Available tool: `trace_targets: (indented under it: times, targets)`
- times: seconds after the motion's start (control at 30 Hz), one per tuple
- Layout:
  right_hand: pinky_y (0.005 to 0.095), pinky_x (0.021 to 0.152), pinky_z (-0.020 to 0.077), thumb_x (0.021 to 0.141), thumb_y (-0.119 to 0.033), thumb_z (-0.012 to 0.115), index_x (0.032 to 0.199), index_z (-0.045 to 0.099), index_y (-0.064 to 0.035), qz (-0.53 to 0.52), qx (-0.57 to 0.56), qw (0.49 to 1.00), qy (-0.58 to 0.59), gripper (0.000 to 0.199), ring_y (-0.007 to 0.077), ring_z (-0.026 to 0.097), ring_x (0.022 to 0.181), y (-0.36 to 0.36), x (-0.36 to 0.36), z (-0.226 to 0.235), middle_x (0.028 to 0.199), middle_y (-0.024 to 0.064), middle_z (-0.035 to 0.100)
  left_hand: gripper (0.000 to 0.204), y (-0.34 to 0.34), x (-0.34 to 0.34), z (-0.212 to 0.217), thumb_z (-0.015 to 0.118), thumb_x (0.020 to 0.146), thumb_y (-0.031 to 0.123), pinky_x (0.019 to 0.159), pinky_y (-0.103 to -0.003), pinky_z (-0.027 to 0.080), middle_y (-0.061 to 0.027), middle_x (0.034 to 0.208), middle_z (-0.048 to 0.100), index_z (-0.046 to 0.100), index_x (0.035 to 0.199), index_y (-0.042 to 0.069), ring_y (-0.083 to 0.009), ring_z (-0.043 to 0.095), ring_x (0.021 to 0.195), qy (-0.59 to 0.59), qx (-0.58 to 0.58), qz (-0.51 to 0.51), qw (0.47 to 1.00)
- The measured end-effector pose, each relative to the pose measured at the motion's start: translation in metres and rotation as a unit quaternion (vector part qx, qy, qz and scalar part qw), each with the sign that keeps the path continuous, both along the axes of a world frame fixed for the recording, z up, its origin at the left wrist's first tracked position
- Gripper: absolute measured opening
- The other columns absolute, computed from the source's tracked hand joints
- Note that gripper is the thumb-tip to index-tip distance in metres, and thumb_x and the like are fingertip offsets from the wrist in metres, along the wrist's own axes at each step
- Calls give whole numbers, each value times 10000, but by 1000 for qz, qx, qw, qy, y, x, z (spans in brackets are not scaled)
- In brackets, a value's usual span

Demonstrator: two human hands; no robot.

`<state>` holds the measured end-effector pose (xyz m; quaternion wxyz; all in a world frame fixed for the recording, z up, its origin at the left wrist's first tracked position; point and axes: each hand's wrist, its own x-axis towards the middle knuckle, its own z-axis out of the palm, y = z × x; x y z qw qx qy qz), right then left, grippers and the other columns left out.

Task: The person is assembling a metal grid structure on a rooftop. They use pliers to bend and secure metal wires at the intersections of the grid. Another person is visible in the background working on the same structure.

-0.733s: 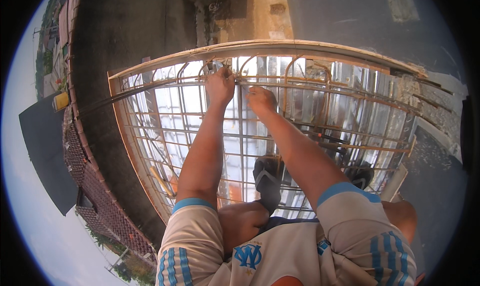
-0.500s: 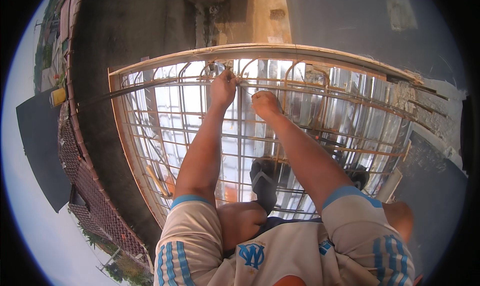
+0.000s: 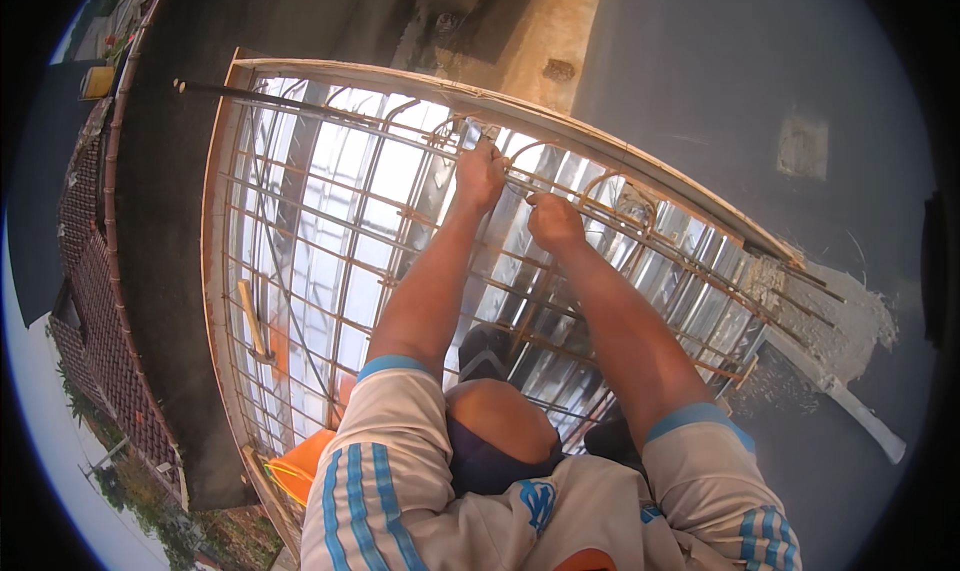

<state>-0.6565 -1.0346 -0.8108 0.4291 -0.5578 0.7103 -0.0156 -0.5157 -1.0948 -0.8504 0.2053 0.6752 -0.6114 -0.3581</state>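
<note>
A grid of steel reinforcing bars lies over shiny corrugated metal sheets inside a wooden form. My left hand is closed at the long bars along the form's far side, its fingertips pressed together at a crossing. Just right of it and slightly nearer me, my right hand is closed too, beside the same bars. Whatever either hand pinches is too small or hidden to make out. Several bent bar ends curve up near the far board.
The form's wooden edge runs along the left and far sides. A hammer lies on the grid, and an orange object sits near left. Bars protrude at right beside rough concrete. Tiled roofs stand beyond the left edge.
The view has turned, so the form now slants down to the right. Both hands stay close together at the far bars, closed. The orange object has come into view.
</note>
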Motion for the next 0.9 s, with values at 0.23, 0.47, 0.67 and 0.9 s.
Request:
trace_targets:
  times: [0.23,0.47,0.67,0.9]
  targets:
    - [403,870,447,776,-154,493,1010,649,-68,-32,-31,999,1,294,348,581,979,8,-2,-15,1005,195,625,189,2,-4,4,602,773,167,619,-432,436,-236,666,586,586,767,-21,-379,586,663,41,-11,26,999]
    - [412,858,463,781,-156,490,942,658,-53,44,28,998,30,255,347,588,984,-34,-2,12,1032,205,619,167,11,11,-7,603,765,175,927,-430,360,-172,719,613,607,794,10,-326,594,747,78,-58,-41,994]
    - [413,824,477,749,-129,537,888,668,-39,180,1,976,120,211,357,603,937,-53,-2,47,954,219,633,148,15,21,-12,580,755,135,1089,-474,146,-99,834,615,573,877,52,-265,579,893,107,-30,-108,988]
    - [438,765,470,766,-155,527,817,660,-23,231,-54,970,49,193,389,599,870,-76,13,50,890,247,618,349,20,21,-17,612,724,86,1066,-466,192,-81,865,612,480,1047,82,-254,579,939,95,-63,-138,984]
